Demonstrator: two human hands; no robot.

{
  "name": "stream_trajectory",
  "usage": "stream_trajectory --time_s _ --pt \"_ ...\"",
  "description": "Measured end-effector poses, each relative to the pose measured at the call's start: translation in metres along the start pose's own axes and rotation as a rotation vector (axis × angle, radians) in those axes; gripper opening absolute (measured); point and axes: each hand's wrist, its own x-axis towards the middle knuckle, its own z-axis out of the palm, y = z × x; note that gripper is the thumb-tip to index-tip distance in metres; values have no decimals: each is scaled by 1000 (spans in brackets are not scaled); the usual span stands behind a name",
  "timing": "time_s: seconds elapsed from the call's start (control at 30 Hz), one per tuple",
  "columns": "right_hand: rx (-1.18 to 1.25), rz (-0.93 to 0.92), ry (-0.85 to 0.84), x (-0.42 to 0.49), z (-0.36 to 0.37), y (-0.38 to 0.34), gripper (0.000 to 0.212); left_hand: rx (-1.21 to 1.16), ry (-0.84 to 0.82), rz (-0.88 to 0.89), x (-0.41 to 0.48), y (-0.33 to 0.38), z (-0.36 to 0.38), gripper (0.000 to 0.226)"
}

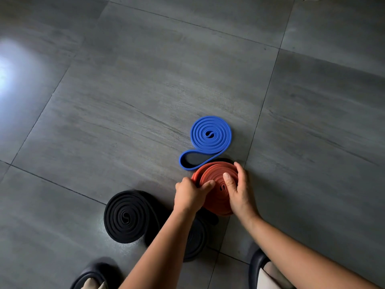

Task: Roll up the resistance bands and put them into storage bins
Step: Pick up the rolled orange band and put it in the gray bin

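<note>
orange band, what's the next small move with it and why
Probably pull the outer wrap snug: the orange band looks almost fully wound, the left hand pinches its outer edge and the right hand steadies the coil.

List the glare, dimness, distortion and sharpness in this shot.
Head view: strong glare on the floor at far left; otherwise dim, the black band losing detail; grout lines bow slightly from the wide lens; blue band and red band sharp.

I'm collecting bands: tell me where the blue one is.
In the head view, the blue band lies coiled on the floor, right of centre, just beyond the red band.
</note>
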Motion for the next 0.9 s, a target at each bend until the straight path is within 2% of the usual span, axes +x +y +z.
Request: stream_trajectory --time_s 0.1,0.17,0.23,0.33,0.47,0.63,0.8,0.9 --pt "50 19 10 3 1 0 48 -117 27 -32 1 -1 1 102" --pt "91 42 15 5 0 0 46 -160 26 -31 0 0 2 110" --pt "128 74 16 8 -2 -3 46 -144 21 -28 -8 9 -1 102" --pt "184 135 35 7 -2 -7 46 -124 73 -17 -11 15 4 75" --pt "223 188 74 4 -7 -10 46 -403 14 58 -18 21 10 50" --pt "220 166 100 -3 -10 -23 48 -626 8 106 -28 20 9 58" --pt "214 68 148 -11 -19 -42 43 -822 -37 156 -36 22 2 34" --pt "213 7 157 -9 -22 -52 47 -903 -67 175 -37 23 -1 45"
